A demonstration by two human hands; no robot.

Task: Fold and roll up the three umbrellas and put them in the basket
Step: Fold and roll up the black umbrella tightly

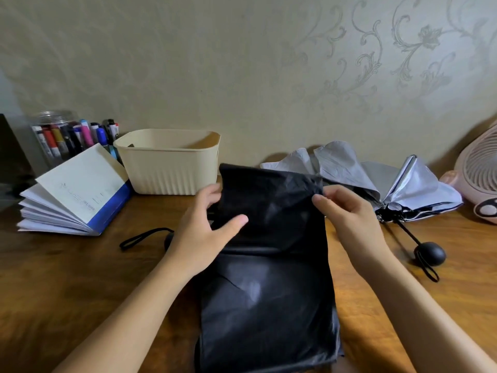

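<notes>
A black umbrella (269,286) lies collapsed on the wooden table in front of me, its canopy spread flat. My left hand (204,224) grips its left edge, thumb over the fabric. My right hand (347,214) pinches the upper right edge of the canopy. Its black handle with a wrist strap (142,238) sticks out to the left, behind my left wrist. A silver umbrella (376,179) lies unrolled at the back right, with its black handle (429,253) toward me. A cream basket (169,162) stands at the back, left of centre. I see no third umbrella.
A fanned-open book with a blue edge (75,195) lies at the left. Behind it stands a clear jar of markers (67,135). A pink desk fan (481,173) sits at the far right. The wall runs close behind the table (80,278).
</notes>
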